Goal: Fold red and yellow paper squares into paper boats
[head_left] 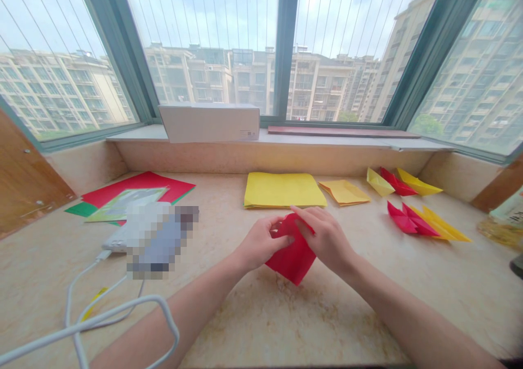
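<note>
Between my two hands is a sheet of red paper (295,260), folded and tilted with one corner pointing down toward me. My left hand (265,241) grips its left edge, thumb lying across the front face. On the upper right side, my right hand (322,235) holds the paper with its fingers bent over the top edge. Just beyond the hands lies a stack of yellow paper (285,189). A folded orange-yellow paper (344,192) rests to the right of that stack.
Folded paper boats in yellow (419,182) and red (408,219) stand at the right. Red sheets (139,182), a blurred-out device (161,243) and a white cable (122,309) occupy the left. A white box (210,122) stands on the window sill; a jar (504,222) is far right.
</note>
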`<state>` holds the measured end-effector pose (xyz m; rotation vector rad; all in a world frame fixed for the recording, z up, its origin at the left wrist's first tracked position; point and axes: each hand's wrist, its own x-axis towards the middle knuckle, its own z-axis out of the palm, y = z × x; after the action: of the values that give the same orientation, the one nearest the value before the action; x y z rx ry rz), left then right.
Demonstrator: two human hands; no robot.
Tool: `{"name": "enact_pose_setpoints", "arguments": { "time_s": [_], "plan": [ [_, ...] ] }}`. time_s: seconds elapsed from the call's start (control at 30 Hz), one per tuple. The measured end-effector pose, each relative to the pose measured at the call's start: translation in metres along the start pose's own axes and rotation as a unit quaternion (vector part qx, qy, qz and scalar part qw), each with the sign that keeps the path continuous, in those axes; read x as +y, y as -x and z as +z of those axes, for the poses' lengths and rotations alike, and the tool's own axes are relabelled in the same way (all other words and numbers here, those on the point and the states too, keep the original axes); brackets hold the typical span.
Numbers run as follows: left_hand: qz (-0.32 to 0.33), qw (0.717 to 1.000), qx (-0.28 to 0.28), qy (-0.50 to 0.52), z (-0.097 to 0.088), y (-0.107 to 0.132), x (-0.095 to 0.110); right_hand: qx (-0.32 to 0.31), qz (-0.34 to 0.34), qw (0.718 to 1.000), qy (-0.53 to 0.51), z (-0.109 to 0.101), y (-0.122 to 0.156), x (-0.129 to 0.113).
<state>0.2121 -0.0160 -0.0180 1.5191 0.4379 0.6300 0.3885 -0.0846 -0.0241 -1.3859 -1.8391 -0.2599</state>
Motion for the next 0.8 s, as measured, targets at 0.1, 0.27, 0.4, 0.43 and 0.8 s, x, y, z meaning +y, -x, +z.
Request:
{"name": "enact_pose_setpoints", "arguments": {
  "time_s": [0.1, 0.27, 0.4, 0.43, 0.8],
  "plan": [
    [-0.002, 1.0, -0.013, 0.005, 0.0, 0.001, -0.001, 0.011, 0.048, 0.999, -0.023, 0.002, 0.0, 0.002],
    [-0.02, 1.0, 0.011, -0.019, -0.002, 0.001, 0.001, 0.024, 0.097, 0.995, -0.029, 0.002, -0.001, 0.005],
    [-0.012, 0.996, 0.009, -0.091, -0.004, 0.001, 0.002, 0.025, 0.032, 0.999, 0.023, -0.001, -0.002, 0.007],
    [-0.01, 0.994, 0.006, -0.11, -0.005, 0.001, 0.003, 0.013, 0.009, 0.999, 0.037, -0.002, -0.002, 0.008],
    [-0.038, 0.992, -0.026, -0.117, -0.009, 0.002, 0.004, -0.019, -0.078, 0.996, 0.034, -0.009, -0.003, 0.01]
  ]
}}
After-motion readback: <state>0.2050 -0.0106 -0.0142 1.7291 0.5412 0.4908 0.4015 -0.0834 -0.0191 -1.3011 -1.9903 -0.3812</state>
